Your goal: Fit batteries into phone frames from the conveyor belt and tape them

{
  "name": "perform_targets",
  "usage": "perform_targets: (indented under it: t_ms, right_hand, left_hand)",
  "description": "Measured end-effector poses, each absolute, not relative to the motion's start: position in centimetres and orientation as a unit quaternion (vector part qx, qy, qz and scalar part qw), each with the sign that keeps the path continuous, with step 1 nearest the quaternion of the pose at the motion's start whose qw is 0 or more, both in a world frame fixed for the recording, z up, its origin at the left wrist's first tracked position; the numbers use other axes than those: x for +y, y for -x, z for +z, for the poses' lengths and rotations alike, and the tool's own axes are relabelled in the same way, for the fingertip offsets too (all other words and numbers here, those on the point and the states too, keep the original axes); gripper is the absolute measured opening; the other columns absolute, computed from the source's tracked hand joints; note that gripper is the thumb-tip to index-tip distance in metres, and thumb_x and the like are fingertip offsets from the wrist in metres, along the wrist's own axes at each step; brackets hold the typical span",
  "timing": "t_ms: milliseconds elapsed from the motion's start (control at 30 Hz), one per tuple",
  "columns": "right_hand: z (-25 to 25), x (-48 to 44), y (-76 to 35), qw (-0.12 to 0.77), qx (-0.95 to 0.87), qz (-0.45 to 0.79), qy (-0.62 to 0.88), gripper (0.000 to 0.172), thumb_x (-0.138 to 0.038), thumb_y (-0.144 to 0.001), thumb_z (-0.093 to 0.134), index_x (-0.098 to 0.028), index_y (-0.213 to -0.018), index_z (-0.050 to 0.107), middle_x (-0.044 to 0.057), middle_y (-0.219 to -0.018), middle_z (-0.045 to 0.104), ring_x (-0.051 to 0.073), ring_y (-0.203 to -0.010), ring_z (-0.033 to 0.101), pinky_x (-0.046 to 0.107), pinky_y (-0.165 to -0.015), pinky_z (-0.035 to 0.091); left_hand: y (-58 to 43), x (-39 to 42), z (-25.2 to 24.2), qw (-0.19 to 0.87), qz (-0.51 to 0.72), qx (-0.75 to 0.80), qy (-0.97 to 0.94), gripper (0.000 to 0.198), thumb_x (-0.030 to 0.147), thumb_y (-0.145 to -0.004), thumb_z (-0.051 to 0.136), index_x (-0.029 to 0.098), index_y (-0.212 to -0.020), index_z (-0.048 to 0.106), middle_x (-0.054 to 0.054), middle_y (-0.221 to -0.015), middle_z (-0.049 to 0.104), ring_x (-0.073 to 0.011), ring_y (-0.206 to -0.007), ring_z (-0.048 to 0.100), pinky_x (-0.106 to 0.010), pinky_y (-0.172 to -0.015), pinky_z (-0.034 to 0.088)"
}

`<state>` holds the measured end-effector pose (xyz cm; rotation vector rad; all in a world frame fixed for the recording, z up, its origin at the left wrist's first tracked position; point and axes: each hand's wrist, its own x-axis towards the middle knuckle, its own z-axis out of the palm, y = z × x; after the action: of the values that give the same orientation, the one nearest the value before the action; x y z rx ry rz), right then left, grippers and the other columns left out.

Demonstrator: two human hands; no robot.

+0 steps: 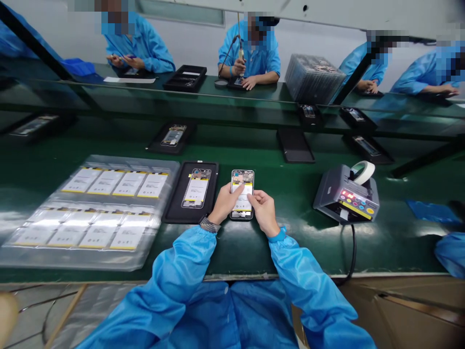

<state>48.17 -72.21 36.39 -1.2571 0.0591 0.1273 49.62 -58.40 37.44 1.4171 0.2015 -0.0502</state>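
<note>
An opened phone (242, 213) with a white battery in it lies on the green table in front of me, its circuit board at the far end. My left hand (225, 201) holds its left edge, thumb lying over the battery. At its right edge, my right hand (264, 208) has its fingers bent in and the thumb against the battery. Left of my hands, a black tray (177, 206) carries a second opened phone (197, 189) with a battery. Further left is a clear plastic tray (145, 257) with several white batteries (95, 229) in two rows.
A tape dispenser (347, 196) with a cable stands at the right. Black trays (296, 145), some with phones, lie along the back beneath a raised shelf. Several people in blue work across the table; clear trays (314, 77) are stacked there.
</note>
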Motion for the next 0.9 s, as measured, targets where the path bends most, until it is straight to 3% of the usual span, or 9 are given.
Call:
perform_targets:
  t_ms: [267,900]
  right_hand:
    - [37.1,-72.4,-48.4,0.773,-0.003,0.018,0.634,0.043,-0.052,-0.080,0.075,-0.020,-0.103,0.059,-0.004,-0.063,0.065,0.016,-0.055,0.060,0.025,-0.053,0.049]
    - [36.9,-72.9,-47.9,0.718,-0.014,-0.049,0.694,0.039,-0.057,-0.087,0.068,-0.021,-0.096,0.056,-0.004,-0.059,0.060,0.013,-0.050,0.052,0.024,-0.049,0.042]
  left_hand:
    - [-49.3,-59.0,37.4,0.719,0.015,0.064,-0.692,0.045,0.047,-0.078,0.073,0.010,-0.105,0.071,-0.009,-0.093,0.075,-0.0196,-0.075,0.067,-0.026,-0.063,0.051]
    - [-48.3,-59.9,38.1,0.684,0.037,0.039,-0.728,0.040,0.047,-0.079,0.069,0.010,-0.095,0.073,-0.005,-0.080,0.071,-0.0169,-0.068,0.060,-0.024,-0.060,0.046]
